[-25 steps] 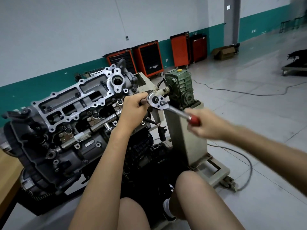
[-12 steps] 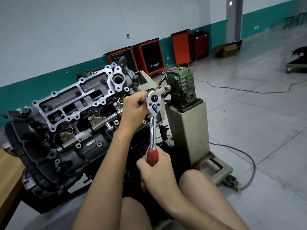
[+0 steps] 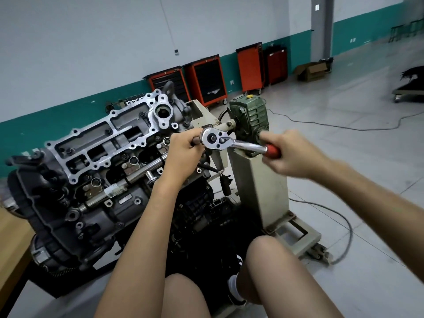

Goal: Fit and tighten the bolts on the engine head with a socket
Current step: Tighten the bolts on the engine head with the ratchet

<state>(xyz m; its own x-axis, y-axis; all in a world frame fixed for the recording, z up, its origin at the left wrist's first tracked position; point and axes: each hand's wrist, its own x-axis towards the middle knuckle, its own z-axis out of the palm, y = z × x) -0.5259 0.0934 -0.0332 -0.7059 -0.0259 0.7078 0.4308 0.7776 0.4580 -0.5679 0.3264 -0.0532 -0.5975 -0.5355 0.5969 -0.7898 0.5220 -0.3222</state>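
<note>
- The engine head [image 3: 103, 143] fills the left centre of the frame. It is tilted, with its bright machined cover face toward the upper left, and it is mounted on a beige engine stand [image 3: 259, 187].
- The ratchet wrench [image 3: 229, 143] sits at centre frame, at the right-hand end of the engine head. Its chrome round head faces the camera, and its shaft runs right and slightly down to a red grip.
- The left hand [image 3: 183, 152] is just left of the ratchet's head. Its fingers are curled tightly round a dark extension bar [image 3: 195, 140] that leads from the ratchet toward the engine.
- The socket and the bolt it works on are hidden behind this hand.
- The right hand [image 3: 291, 154], right of centre, is closed in a fist round the red grip. Only the grip's inner end shows.
- A green gearbox [image 3: 250, 120] tops the stand, directly behind the wrench.
- Orange tool cabinets [image 3: 206, 81] line the far wall, with a cardboard box [image 3: 312, 71] beyond them.
- A cable [image 3: 344, 127] trails across the grey floor.
- The person's bare knees [image 3: 270, 260] show at the bottom of the frame, and a wooden tabletop [image 3: 11, 244] shows at the lower left edge.
</note>
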